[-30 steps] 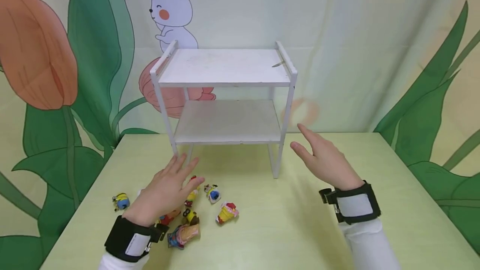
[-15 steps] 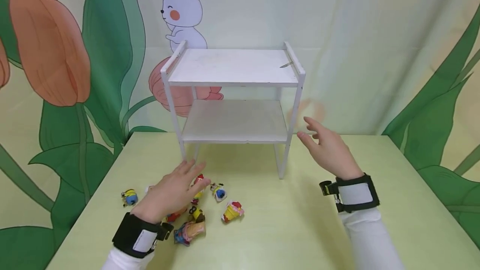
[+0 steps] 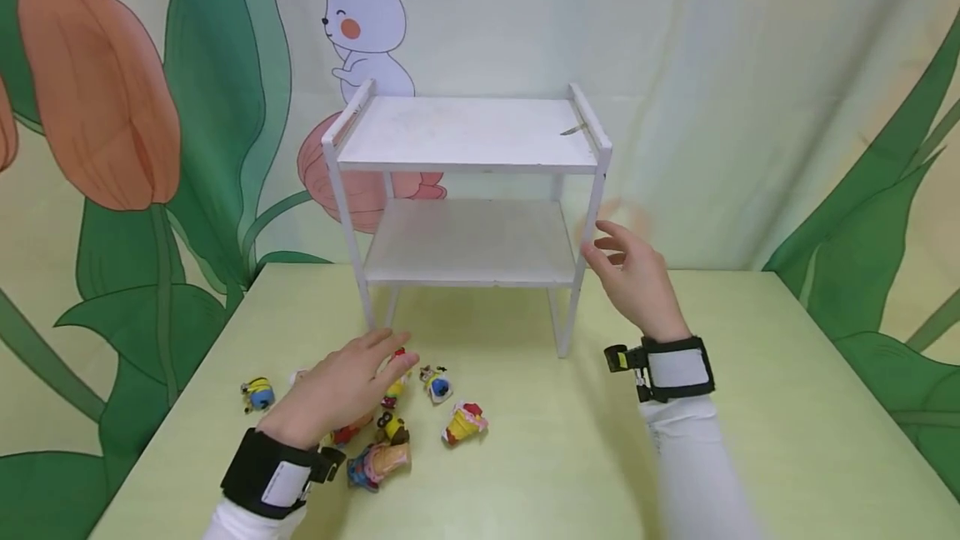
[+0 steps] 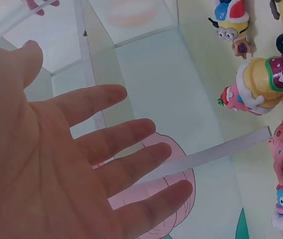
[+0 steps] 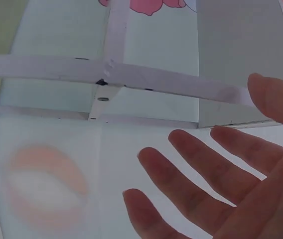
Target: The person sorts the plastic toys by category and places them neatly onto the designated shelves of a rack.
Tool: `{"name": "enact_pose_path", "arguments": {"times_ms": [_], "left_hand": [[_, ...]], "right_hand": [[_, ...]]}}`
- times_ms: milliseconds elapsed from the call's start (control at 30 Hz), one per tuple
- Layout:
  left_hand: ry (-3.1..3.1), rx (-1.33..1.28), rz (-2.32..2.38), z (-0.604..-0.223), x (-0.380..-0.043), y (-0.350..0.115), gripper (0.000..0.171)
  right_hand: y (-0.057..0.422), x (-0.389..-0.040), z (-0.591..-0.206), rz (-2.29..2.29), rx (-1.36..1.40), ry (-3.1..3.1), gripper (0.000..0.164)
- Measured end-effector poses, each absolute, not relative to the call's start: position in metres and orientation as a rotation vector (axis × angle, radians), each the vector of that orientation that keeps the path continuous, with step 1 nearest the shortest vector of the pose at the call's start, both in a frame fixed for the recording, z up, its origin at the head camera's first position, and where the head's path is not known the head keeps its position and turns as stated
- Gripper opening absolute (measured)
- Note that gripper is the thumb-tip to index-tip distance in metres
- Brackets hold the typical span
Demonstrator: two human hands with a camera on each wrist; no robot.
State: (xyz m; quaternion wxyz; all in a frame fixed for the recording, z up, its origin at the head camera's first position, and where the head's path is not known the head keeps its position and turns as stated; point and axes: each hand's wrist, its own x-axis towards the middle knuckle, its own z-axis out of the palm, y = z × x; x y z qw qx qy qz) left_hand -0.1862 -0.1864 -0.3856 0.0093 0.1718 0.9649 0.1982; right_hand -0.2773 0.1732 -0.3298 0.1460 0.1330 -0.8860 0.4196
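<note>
Head view looking forward and down, wrist views close in, all sharing the white shelf (image 3: pixel 468 240)

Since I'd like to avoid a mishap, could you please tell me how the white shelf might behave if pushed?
The white shelf is probably stiff, as straight posts join its flat boards. Pushed high, it might tip, since both boards sit above slim legs.

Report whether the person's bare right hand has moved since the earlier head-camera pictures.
Yes: the right hand has moved left, toward the right front leg of the white two-tier shelf.
</note>
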Motion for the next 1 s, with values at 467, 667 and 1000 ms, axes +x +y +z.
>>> {"name": "enact_pose_path", "arguments": {"times_ms": [467,667,1000], "left_hand": [[3.011,0.526,0.638,-0.389,-0.182,-0.183,0.071],[3.003,0.536,0.701,-0.391,-0.180,-0.179,0.070],[2.944,0.566,0.664,-0.402,-0.182,-0.162,0.055]], "right_hand": [[0.165,-0.291,-0.341,1.287,0.371,-2.494,0.049],[0.160,-0.296,-0.342,1.287,0.413,-2.446,0.043],[0.153,-0.292,-0.352,1.356,0.419,-2.311,0.035]]}}
